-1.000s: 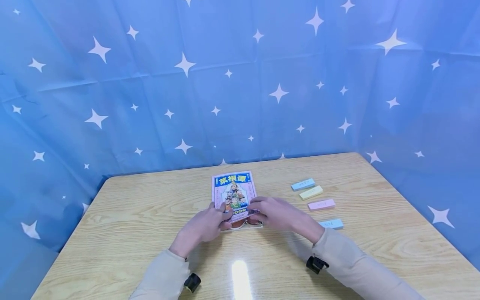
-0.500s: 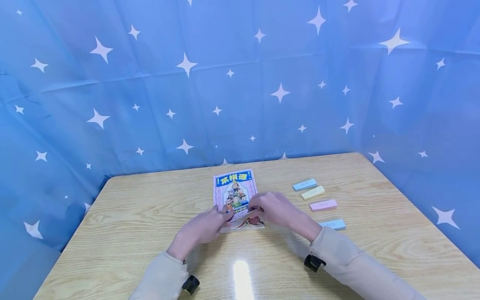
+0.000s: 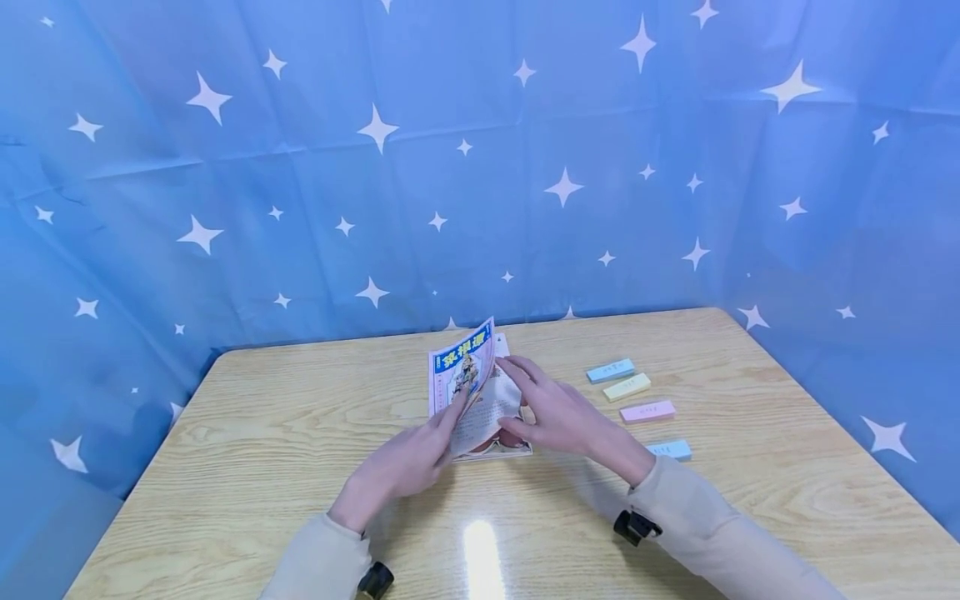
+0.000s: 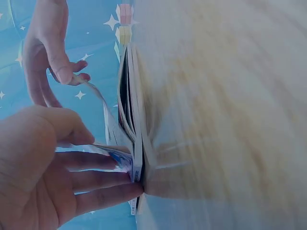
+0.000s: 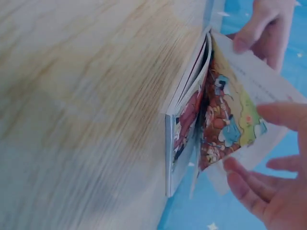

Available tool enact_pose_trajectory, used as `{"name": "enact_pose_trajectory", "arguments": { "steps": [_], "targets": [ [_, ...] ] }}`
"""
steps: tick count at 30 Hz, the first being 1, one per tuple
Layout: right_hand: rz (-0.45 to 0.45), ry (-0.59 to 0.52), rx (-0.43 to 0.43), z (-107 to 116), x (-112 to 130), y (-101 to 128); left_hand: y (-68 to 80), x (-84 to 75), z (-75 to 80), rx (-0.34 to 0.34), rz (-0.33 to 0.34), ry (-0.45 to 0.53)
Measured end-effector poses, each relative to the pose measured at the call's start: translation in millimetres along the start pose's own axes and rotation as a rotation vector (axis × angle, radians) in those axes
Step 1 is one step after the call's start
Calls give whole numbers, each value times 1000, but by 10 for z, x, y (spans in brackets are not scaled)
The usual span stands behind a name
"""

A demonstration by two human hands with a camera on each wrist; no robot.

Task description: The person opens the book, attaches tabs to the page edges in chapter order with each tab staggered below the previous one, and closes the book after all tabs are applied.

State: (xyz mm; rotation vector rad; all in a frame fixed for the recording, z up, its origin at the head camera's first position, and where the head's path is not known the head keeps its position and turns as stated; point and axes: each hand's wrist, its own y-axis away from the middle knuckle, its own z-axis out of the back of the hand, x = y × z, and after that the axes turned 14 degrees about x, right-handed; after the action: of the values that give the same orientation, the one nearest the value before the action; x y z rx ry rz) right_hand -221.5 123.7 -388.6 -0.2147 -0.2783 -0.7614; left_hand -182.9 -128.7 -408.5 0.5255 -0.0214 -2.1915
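A thin illustrated book [image 3: 462, 367] with a pink and blue cover lies on the table, partly opened, its cover and some leaves raised. My left hand [image 3: 405, 458] is at the book's left side; in the left wrist view its thumb and fingers [image 4: 98, 179] pinch the lifted cover near the spine. On the other side my right hand [image 3: 558, 417] pinches the free edge of a raised page. The right wrist view shows that page [image 5: 225, 115] with a coloured picture, bent beside the fingertips [image 5: 268, 114]. Lower pages [image 5: 187, 124] stay down, slightly fanned.
To the right of the book lie several small labelled blocks: a blue one [image 3: 611, 371], a yellow one [image 3: 627, 387], a pink one [image 3: 647, 412] and another blue one [image 3: 670, 450]. The wooden table [image 3: 285, 417] ends at a blue star-patterned curtain [image 3: 465, 208].
The cover and leaves have gone from nearly flat to raised and tilted leftward. My right hand has moved up along the page edge; my left thumb has shifted higher on the cover.
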Motion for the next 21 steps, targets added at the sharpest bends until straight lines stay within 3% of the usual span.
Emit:
{"name": "enact_pose_trajectory", "arguments": {
  "steps": [7,13,18,21],
  "targets": [
    [-21,-30,75,-1,-47,-10,12,-4,-29,-69,-12,50],
    [81,-72,199,-48,-83,-90,4,-31,-30,-122,-3,32],
    [146,-10,287,-133,-24,-192,-11,-79,-34,-190,2,14],
    [129,58,327,-175,55,-250,-24,-106,-37,-256,-16,-2]
  ]
}}
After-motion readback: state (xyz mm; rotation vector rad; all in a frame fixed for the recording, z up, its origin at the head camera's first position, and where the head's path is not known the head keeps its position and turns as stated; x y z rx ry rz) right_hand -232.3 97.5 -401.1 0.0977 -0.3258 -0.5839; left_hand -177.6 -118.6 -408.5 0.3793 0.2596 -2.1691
